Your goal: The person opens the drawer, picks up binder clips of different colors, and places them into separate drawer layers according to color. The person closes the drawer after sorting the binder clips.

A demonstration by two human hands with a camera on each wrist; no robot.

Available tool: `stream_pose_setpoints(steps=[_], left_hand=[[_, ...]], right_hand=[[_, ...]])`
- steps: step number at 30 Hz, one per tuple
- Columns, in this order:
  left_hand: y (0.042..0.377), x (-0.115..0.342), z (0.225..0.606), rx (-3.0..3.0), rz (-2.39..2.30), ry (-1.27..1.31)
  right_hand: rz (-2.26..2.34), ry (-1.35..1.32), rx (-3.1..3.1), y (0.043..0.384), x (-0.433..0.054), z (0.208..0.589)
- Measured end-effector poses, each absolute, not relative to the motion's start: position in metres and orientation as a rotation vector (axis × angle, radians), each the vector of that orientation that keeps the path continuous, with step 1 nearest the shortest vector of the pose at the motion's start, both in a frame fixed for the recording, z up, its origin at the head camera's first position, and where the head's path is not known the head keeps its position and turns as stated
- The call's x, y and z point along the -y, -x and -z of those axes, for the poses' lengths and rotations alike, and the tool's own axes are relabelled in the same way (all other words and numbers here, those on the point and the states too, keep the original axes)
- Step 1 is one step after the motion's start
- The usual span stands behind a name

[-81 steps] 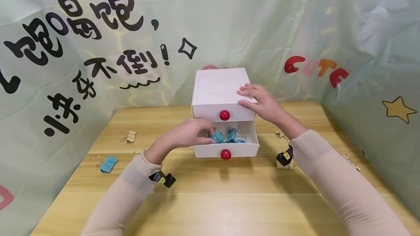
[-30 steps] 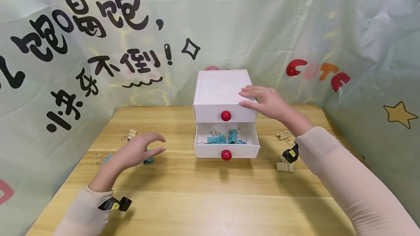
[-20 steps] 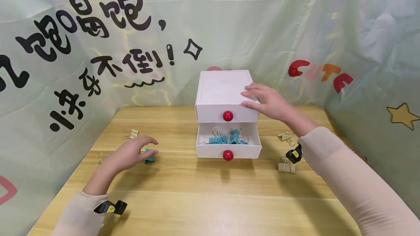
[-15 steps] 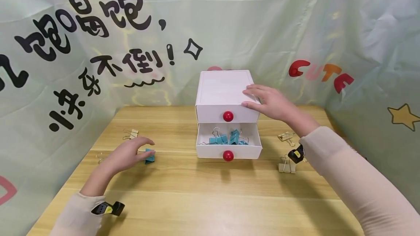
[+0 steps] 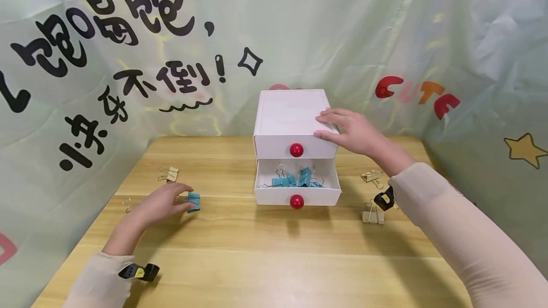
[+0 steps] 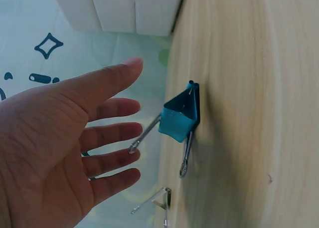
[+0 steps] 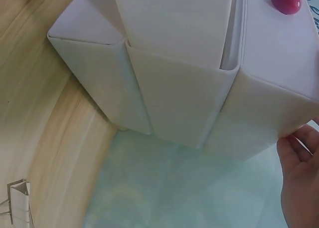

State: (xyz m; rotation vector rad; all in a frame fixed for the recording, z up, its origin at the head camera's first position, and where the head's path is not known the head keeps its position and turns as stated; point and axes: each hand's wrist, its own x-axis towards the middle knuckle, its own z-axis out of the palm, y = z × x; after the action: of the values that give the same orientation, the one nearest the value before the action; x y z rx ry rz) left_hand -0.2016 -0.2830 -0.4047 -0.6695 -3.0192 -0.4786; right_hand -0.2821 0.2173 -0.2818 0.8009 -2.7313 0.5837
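Note:
My left hand (image 5: 158, 206) reaches low over the table at the left. Its thumb and fingers are spread around a blue binder clip (image 5: 194, 201). In the left wrist view, the fingers are fairly straight and the blue clip stands just beyond the fingertips. My right hand (image 5: 353, 132) rests on the top right edge of a white drawer box (image 5: 291, 113) with red knobs. Three stacked sections of it show in the right wrist view. Its middle drawer (image 5: 278, 197) is pulled out and holds several blue binder clips (image 5: 284, 180).
A cream binder clip (image 5: 172, 174) lies at the back left. Wire handles (image 5: 127, 205) of another clip stick out behind my left hand. Right of the box are a cream clip (image 5: 371, 177) and another cream clip (image 5: 373, 216). A printed cloth (image 5: 299, 27) hangs behind the table.
My left hand has left the drawer, where it was among the blue clips, and moved left and down to the blue clip on the table. My right hand stays on the box.

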Motion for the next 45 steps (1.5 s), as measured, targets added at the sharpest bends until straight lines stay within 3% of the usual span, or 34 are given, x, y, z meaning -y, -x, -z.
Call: stream_pose_setpoints(steps=[22,45], left_hand=[[0.213,0.287,0.428,3.179,0.562,0.551],[0.213,0.245,0.385,2.983,0.544,0.747]], right_hand=[[-0.655,-0.793,2.73,0.284,-0.216,0.284],[-0.687,-0.765,2.75,0.281,-0.215,0.282]])
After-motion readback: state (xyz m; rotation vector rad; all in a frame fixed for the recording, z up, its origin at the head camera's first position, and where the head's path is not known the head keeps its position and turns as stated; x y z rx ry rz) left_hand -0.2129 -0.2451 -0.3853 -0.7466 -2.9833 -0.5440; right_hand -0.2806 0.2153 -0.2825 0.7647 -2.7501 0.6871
